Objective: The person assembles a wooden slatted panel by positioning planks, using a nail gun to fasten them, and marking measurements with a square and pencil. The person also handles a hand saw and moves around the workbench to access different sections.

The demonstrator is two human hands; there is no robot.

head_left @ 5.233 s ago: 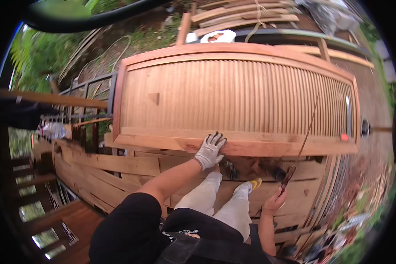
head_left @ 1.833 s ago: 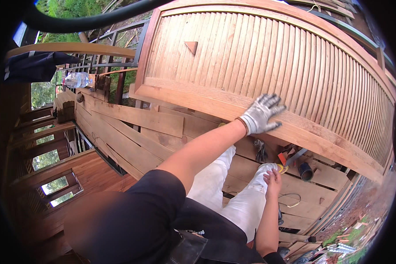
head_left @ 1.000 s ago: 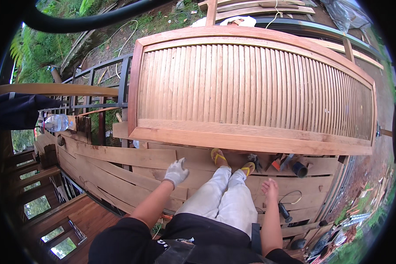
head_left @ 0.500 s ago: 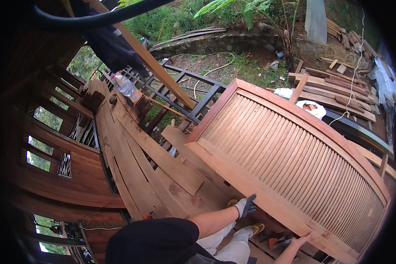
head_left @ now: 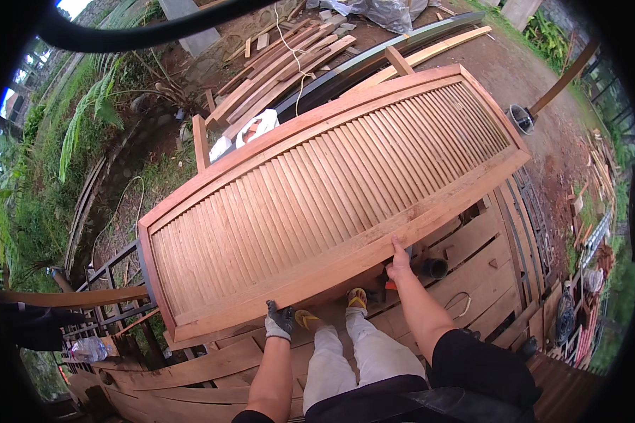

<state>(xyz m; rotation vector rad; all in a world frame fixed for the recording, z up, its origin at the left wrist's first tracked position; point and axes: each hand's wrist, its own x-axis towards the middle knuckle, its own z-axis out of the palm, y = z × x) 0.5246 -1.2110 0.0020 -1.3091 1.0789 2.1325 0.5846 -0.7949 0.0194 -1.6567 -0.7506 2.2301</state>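
A large louvred wooden shutter panel (head_left: 331, 185) with many slats in a reddish frame lies across in front of me. My left hand (head_left: 279, 321), in a grey and white glove, grips its near rail toward the left; the fingers beneath are hidden. Farther right, my bare right hand (head_left: 399, 262) is closed on the same rail, its thumb on top and its other fingers underneath. Something orange-red (head_left: 391, 284) shows just below the right hand; I cannot make out what it is.
Wooden planks (head_left: 466, 257) with gaps lie underfoot, by my yellow sandals (head_left: 358, 297). Beyond the panel are stacked timber (head_left: 289, 67), a white bag (head_left: 257, 127) and dark metal beams (head_left: 331, 88). A dark cylinder (head_left: 435, 268) stands right of my right hand. A clear plastic bottle (head_left: 90, 349) lies far left.
My view has turned to the right, so the whole panel and both forearms now show. Both hands stay on the near rail.
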